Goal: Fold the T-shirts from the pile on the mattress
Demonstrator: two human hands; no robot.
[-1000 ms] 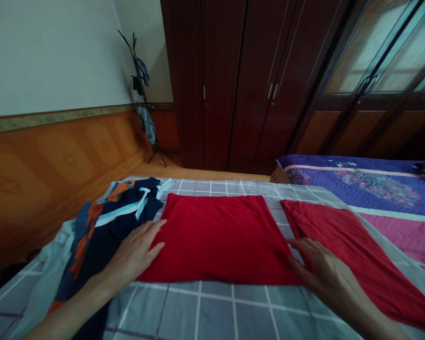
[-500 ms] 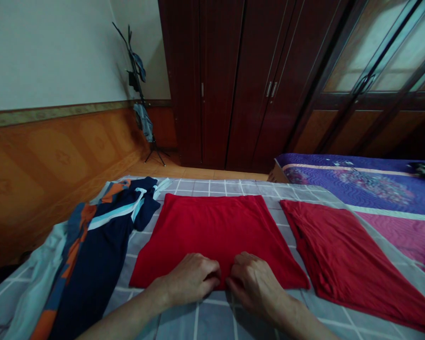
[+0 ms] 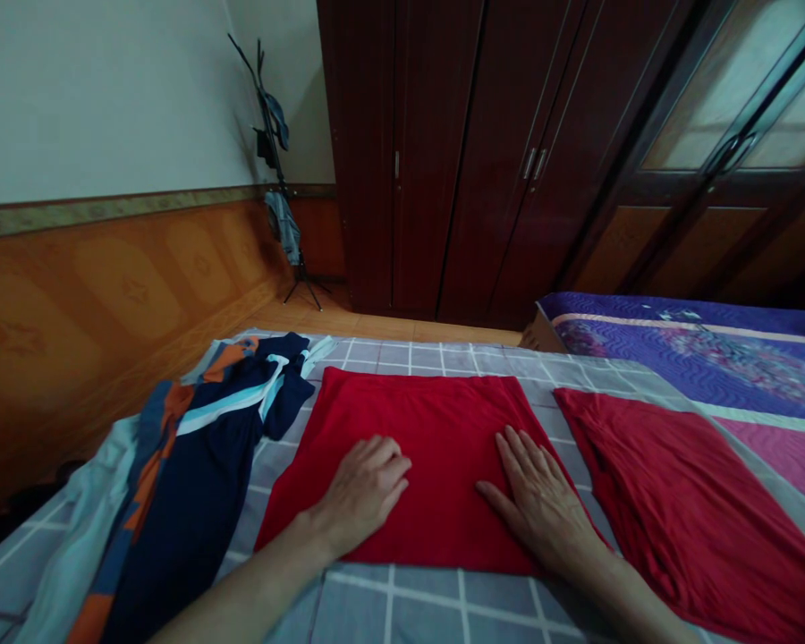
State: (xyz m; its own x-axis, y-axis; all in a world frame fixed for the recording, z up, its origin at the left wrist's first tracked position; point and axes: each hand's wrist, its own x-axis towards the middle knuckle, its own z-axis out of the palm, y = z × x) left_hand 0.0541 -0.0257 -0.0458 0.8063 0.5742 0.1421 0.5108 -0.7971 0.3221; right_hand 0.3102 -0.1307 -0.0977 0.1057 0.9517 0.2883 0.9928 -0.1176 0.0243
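A red garment (image 3: pixel 436 411), folded into a flat, roughly trapezoid shape, lies in front of me on the checked bedsheet (image 3: pixel 402 608). My right hand (image 3: pixel 543 501) rests flat on its right side, fingers stretched out and thumb apart. Over the left-middle part of the cloth is my left hand (image 3: pixel 362 492), its fingers loosely bent and holding nothing I can see. To the right lies a second red garment (image 3: pixel 698 501), more wrinkled. At the left are a navy garment with light stripes (image 3: pixel 201 483) and an orange-and-blue piece (image 3: pixel 151 474) beside it.
A pale garment (image 3: pixel 87 510) hangs toward the bed's left edge. Beyond the bed stand a dark wooden wardrobe (image 3: pixel 436 161) and a black coat rack (image 3: pixel 275 152) with items on it. A purple and pink bedspread (image 3: pixel 698 349) covers another surface at right.
Both hands have left the garment's near edge. My right hand moved right and flattened out; my left hand moved forward and its fingers loosened. The view shifted slightly.
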